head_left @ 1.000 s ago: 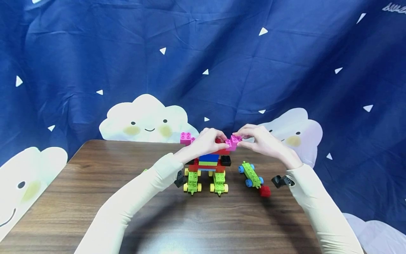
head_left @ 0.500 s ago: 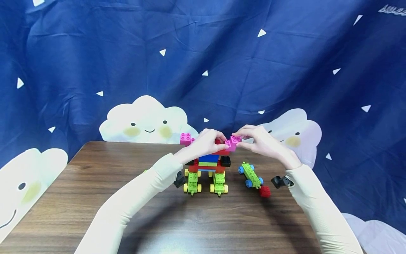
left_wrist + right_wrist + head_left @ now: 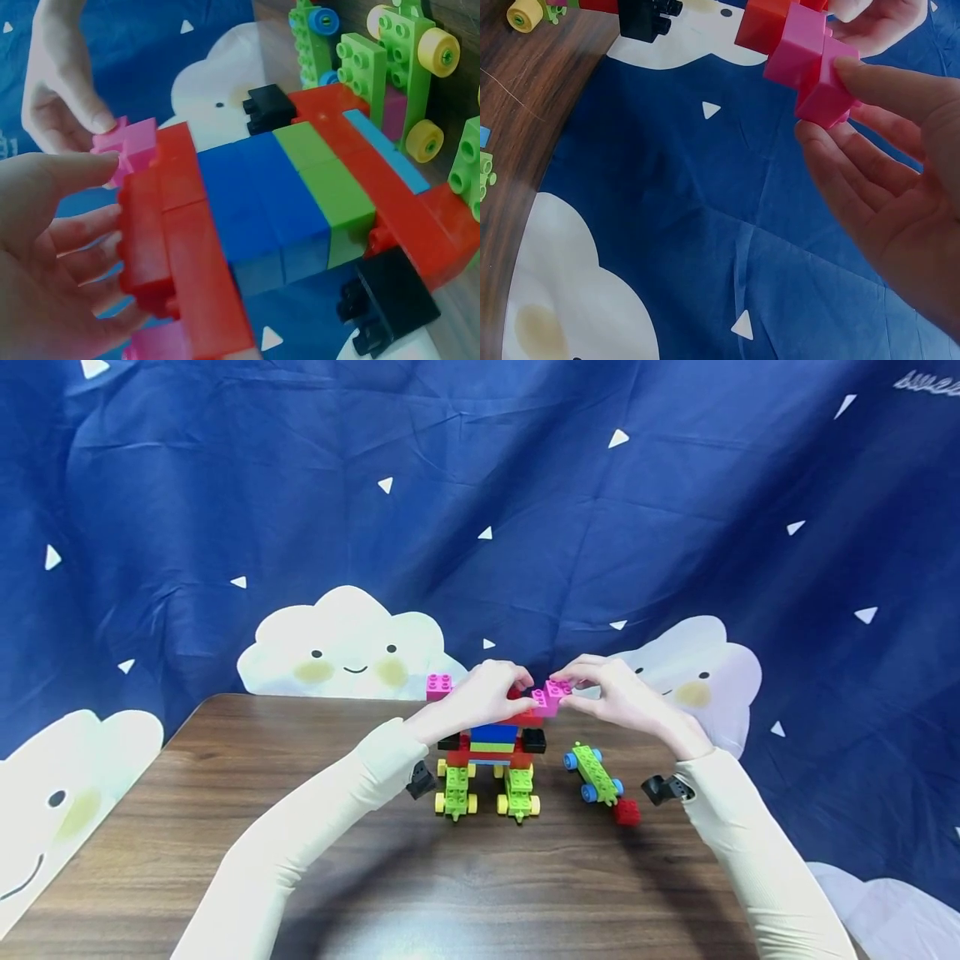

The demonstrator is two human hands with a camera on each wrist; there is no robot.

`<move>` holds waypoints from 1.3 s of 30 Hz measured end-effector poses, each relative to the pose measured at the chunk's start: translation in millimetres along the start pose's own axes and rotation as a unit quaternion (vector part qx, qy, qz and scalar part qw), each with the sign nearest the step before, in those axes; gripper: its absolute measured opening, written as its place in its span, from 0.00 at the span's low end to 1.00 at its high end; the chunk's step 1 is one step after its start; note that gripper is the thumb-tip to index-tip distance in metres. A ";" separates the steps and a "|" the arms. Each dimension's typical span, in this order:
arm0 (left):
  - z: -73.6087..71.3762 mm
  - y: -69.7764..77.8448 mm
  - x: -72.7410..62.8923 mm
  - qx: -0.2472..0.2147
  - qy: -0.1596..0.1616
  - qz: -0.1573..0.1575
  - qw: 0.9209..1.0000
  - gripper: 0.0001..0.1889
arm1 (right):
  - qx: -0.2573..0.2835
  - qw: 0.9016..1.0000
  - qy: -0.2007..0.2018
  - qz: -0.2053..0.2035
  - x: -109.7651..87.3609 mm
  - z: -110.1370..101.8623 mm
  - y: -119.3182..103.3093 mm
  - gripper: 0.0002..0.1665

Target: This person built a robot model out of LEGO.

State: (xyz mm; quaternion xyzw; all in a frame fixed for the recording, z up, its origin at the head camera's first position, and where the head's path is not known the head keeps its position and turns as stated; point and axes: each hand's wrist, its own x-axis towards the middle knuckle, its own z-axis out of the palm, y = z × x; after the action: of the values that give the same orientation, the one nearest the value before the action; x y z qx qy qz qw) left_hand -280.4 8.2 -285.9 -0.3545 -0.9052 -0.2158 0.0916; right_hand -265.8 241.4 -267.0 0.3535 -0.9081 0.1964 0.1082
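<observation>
A brick figure of red, blue, green and black toy bricks (image 3: 492,734) stands on the table on green wheeled bases (image 3: 455,793). At its upper right end, my right hand (image 3: 618,695) pinches a pink brick (image 3: 826,91) between thumb and fingers; it joins another pink brick (image 3: 798,46) on the red top. My left hand (image 3: 487,695) is at the top, fingers spread loosely beside the red bricks (image 3: 146,240) and thumb tip right by the pink piece. A pink brick (image 3: 437,686) sits on the figure's left end.
To the figure's right, a green wheeled base (image 3: 594,772) with blue wheels lies beside a loose red brick (image 3: 627,812). Black bricks (image 3: 534,741) stick out from the figure's sides. A blue curtain (image 3: 480,485) with clouds hangs behind the wooden table (image 3: 247,777).
My left hand and forearm have shifted slightly left, its thumb drawing back a little from the pink brick. My right hand keeps its pinch in the same place.
</observation>
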 end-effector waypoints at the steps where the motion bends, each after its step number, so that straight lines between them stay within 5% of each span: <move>1: -2.3 -1.1 -1.2 0.001 0.003 0.003 1.000 0.19 | -0.001 1.000 0.001 -0.001 0.3 0.2 0.0 0.19; 16: -38.7 -36.1 -27.7 -0.038 0.039 -0.052 0.997 0.20 | 0.001 1.000 0.009 -0.024 2.3 0.5 -0.5 0.17; 27: -45.1 -53.2 -46.9 -0.055 0.039 -0.034 0.997 0.19 | -0.006 1.000 0.007 -0.013 0.0 0.2 -1.3 0.18; 39: -48.1 -69.0 -65.7 -0.025 0.075 -0.007 0.997 0.17 | -0.017 1.000 0.014 -0.018 -1.0 1.4 -0.9 0.19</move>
State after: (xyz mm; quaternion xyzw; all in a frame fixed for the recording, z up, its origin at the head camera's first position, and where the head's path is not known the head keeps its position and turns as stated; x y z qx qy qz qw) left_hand -278.7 -98.6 -286.6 -0.3334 -0.8926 -0.2646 0.1485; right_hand -264.6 240.8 -268.4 0.3651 -0.9034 0.1833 0.1303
